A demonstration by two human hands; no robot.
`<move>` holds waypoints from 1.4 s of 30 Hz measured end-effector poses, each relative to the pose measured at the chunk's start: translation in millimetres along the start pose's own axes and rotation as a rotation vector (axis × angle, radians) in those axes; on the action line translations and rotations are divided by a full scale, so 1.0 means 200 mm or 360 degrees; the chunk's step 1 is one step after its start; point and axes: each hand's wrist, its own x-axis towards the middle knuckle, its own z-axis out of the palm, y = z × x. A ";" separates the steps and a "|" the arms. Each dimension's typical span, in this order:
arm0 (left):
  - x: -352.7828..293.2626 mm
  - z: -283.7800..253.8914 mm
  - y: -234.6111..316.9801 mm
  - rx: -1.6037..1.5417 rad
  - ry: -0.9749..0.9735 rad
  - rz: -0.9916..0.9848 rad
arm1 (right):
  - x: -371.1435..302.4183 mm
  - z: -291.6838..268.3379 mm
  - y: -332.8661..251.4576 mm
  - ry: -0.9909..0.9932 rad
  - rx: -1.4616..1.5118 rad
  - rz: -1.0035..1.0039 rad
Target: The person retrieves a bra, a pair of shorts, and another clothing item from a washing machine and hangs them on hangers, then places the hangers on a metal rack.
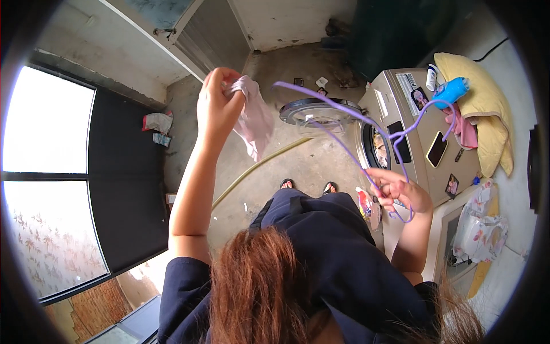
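Raised at the upper left, my left hand [220, 106] pinches the top of a small pale pink cloth [254, 120], which hangs down from my fingers. What garment the cloth is, I cannot make out. My right hand [401, 192] grips a purple clothes hanger [344, 109] by one side of its frame. The hanger is tilted, with its hook curving up over the washing machine at the right and one long arm reaching left toward the cloth. A gap separates the cloth from the hanger.
A front-loading washing machine [412, 109] stands at the right, its round door [318, 114] swung open and laundry inside. On its top lie a phone [437, 150], a blue bottle [451, 92] and a yellow cushion [484, 106]. A yellowish hose [258, 163] crosses the floor.
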 end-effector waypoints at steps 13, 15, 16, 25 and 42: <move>0.06 0.01 0.09 0.0772 0.0169 0.0033 | 0.43 0.25 0.02 -0.0009 -0.0111 0.0027; 0.05 0.03 0.11 0.0795 0.0156 0.0064 | 0.51 0.26 0.01 0.0003 -0.0206 0.0044; 0.04 0.04 0.12 0.0762 0.0156 0.0106 | 0.55 0.26 0.01 0.0087 -0.0265 0.0034; 0.01 -0.03 0.24 0.1023 0.0106 0.1057 | 0.54 0.15 -0.10 -0.0003 -0.0371 -0.0316; 0.05 -0.08 0.40 0.0344 -0.0208 0.0728 | 0.87 -0.27 0.34 0.0478 -0.0710 -0.0366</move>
